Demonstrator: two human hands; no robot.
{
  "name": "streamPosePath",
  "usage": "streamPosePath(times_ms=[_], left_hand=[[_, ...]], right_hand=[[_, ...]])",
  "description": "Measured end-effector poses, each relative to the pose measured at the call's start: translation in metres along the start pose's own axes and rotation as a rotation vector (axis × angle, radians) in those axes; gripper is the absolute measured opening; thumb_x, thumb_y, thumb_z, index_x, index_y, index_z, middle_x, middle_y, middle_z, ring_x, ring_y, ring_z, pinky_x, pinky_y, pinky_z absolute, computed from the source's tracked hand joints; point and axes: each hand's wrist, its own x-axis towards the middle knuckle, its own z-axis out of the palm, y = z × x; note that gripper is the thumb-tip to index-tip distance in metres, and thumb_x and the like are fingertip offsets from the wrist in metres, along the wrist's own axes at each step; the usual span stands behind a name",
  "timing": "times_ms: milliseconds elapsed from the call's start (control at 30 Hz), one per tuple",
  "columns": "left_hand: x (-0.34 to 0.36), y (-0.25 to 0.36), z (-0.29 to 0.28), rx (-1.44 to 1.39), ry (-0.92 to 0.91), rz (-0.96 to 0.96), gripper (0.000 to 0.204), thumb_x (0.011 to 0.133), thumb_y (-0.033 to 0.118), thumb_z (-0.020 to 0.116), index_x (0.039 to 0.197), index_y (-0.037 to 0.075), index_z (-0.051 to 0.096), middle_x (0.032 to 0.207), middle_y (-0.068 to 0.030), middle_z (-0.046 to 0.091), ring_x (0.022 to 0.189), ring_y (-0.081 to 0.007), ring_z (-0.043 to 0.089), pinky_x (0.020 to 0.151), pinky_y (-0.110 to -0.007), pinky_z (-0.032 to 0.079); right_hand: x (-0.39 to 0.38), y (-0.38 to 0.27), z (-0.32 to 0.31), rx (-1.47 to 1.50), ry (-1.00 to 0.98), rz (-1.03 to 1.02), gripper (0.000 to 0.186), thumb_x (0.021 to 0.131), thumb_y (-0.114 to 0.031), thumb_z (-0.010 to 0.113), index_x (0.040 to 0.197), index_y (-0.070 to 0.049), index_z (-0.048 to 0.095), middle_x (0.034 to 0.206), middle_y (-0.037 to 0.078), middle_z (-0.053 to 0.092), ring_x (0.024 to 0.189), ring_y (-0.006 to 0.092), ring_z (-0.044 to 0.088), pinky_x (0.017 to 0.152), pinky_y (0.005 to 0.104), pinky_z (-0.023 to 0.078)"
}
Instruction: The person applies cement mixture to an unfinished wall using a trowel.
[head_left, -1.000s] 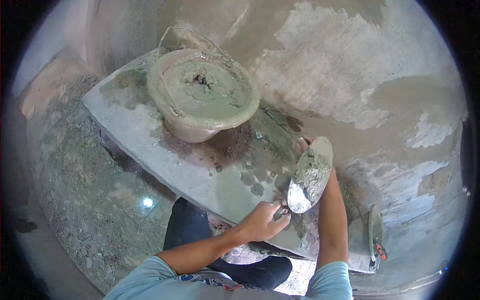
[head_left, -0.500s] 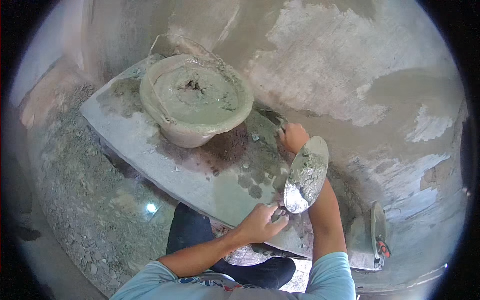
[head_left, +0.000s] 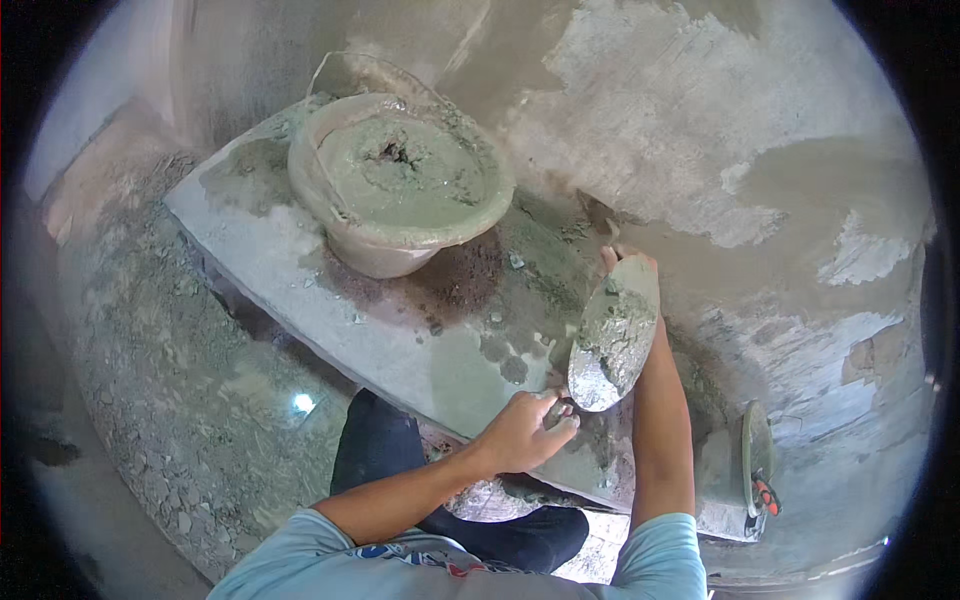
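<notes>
My left hand (head_left: 525,432) is closed by the lower end of an oval metal plate (head_left: 612,335) that carries grey wet mortar. It appears to grip the plate there, though the grip itself is partly hidden. Beyond the plate, my right hand (head_left: 632,258) is closed around the handle of a small trowel (head_left: 598,212). The trowel's dark blade lies close to the foot of the plastered wall, and the plate covers part of this hand. To the left stands a bucket (head_left: 385,250) filled with wet mortar, its wire handle leaning back.
The bucket sits on a mortar-spattered board (head_left: 400,350) running diagonally before me. A patchy, partly plastered wall (head_left: 660,130) rises behind. At the right end stand another container (head_left: 757,445) and a red-and-black tool (head_left: 766,494). Rubble (head_left: 185,480) covers the floor at left.
My right hand and the trowel have moved up and to the right along the wall's foot. The oval plate has shifted slightly upward; my left hand stays nearly in place.
</notes>
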Motion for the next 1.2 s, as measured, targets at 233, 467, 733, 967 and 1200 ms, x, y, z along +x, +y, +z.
streamPosePath(times_ms=[233,467,733,967,1200], left_hand=[[-0.006,-0.008,-0.007,0.051,0.045,-0.01,0.028,0.09,0.021,0.066,0.104,-0.003,0.064,0.083,-0.0184,0.068,0.075,-0.0271,0.067,0.07,-0.037,0.049],[-0.002,0.001,0.0,0.005,0.033,0.003,0.029,0.089,0.023,0.066,0.099,-0.004,0.063,0.08,-0.0198,0.067,0.071,-0.0269,0.065,0.069,-0.039,0.048],[0.001,0.004,0.002,-0.007,0.008,-0.007,0.03,0.09,0.024,0.066,0.099,-0.004,0.063,0.087,-0.0203,0.069,0.077,-0.0298,0.068,0.072,-0.038,0.049],[-0.003,0.005,-0.005,-0.004,0.041,-0.003,0.03,0.09,0.023,0.065,0.102,-0.004,0.063,0.087,-0.021,0.069,0.077,-0.0301,0.068,0.071,-0.038,0.049],[0.005,0.003,0.008,-0.027,-0.012,0.057,0.03,0.089,0.021,0.065,0.107,-0.003,0.064,0.085,-0.0221,0.068,0.074,-0.0316,0.068,0.068,-0.04,0.049]], right_hand=[[-0.03,-0.052,0.033,0.162,0.13,-0.193,0.028,0.09,-0.032,0.068,0.09,-0.004,0.071,0.083,0.023,0.066,0.081,0.0405,0.064,0.075,0.0503,0.048],[-0.015,0.001,0.05,-0.118,0.221,-0.108,0.033,0.091,-0.034,0.065,0.087,-0.002,0.069,0.085,0.024,0.066,0.084,0.0428,0.064,0.077,0.0532,0.048],[0.002,0.038,0.021,-0.183,0.106,-0.051,0.035,0.092,-0.035,0.066,0.092,-0.001,0.07,0.085,0.022,0.068,0.085,0.0393,0.067,0.079,0.0481,0.051],[-0.019,0.02,-0.021,0.216,0.082,-0.073,0.029,0.086,-0.028,0.065,0.1,-0.003,0.071,0.099,0.022,0.071,0.099,0.0395,0.067,0.084,0.047,0.052],[-0.008,0.146,0.06,-0.219,0.395,-0.366,0.033,0.095,-0.031,0.064,0.083,0.0,0.069,0.073,0.008,0.068,0.067,0.0254,0.065,0.067,0.0374,0.052]])
